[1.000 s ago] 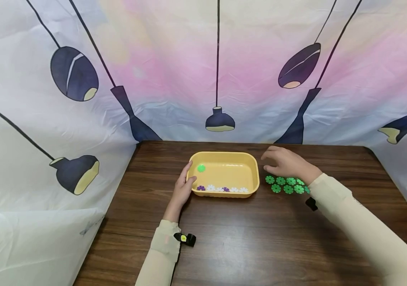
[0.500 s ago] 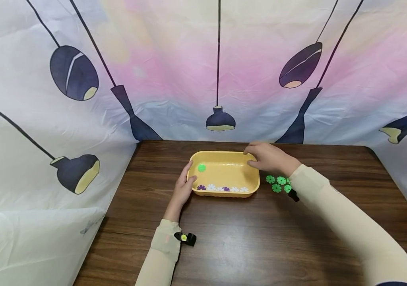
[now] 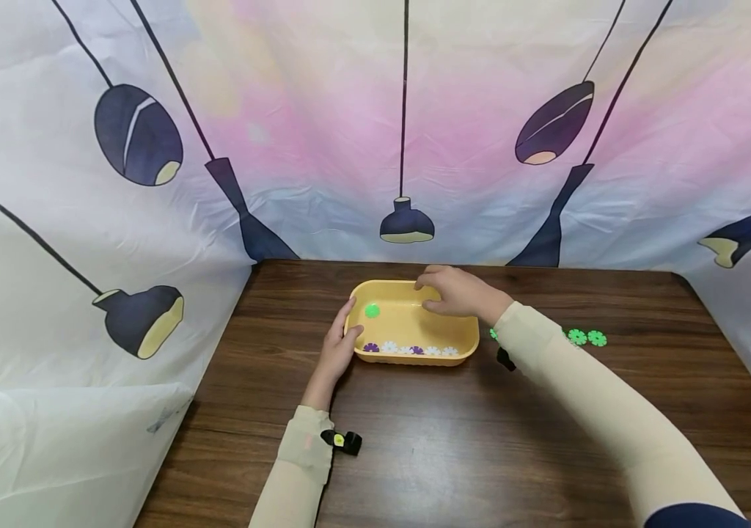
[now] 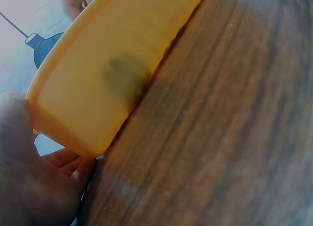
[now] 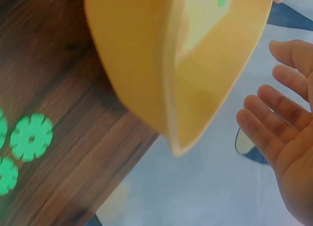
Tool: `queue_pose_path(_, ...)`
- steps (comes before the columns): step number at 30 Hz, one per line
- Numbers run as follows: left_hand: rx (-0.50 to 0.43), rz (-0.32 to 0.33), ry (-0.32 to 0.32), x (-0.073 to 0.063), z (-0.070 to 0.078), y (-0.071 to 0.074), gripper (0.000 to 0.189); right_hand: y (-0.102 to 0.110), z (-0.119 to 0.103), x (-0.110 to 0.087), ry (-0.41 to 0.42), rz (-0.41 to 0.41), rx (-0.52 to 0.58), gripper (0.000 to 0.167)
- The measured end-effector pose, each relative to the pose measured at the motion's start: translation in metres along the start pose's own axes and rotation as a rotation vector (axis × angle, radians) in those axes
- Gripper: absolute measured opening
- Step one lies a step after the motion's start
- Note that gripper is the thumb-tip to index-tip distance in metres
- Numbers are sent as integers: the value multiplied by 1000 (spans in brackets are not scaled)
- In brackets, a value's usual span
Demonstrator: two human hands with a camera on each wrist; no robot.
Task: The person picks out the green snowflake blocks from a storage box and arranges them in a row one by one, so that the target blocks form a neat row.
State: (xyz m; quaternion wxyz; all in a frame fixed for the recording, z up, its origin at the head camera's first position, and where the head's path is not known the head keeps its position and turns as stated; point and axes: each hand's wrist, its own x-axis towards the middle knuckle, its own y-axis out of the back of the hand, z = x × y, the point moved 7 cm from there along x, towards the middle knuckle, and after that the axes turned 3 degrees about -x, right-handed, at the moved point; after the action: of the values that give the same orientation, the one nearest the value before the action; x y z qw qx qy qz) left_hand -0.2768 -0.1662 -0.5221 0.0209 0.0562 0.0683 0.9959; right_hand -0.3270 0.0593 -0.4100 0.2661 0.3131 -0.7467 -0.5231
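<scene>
A yellow plastic tray (image 3: 415, 358) sits on the table, with one green notched disc (image 3: 372, 311) near its left end. Along its near side lie several white and purple flower-shaped discs (image 3: 389, 346). My left hand (image 3: 338, 352) grips the tray's left end, thumb at the rim and fingers on the outside. Over the tray's far right part is my right hand (image 3: 461, 293), its fingers loosely bent and apart. The right wrist view shows the palm of that right hand (image 5: 288, 123) with nothing in it.
More green discs (image 3: 577, 337) lie on the wooden table (image 3: 402, 440) right of the tray, partly hidden by the right sleeve. A printed cloth (image 3: 323, 183) with lamp drawings hangs behind and beside the table. Black straps (image 3: 342, 441) circle the wrists.
My right hand has moved left from above the green discs to over the tray, its sleeve now covering some of those discs. The left hand and the tray have stayed put.
</scene>
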Motion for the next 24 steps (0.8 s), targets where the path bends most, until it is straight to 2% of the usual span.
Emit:
queue_pose_path(8, 7, 3, 13, 0, -2, 1, 60, -25, -15, 19, 3, -66, 6, 35)
queue_pose_path(17, 3, 4, 17, 0, -1, 1, 60, -53, -28, 40, 2, -154, -68, 35)
queue_pose_path(24, -2, -19, 53, -11, 31, -2, 59, -66, -37, 50, 2, -144, -82, 40)
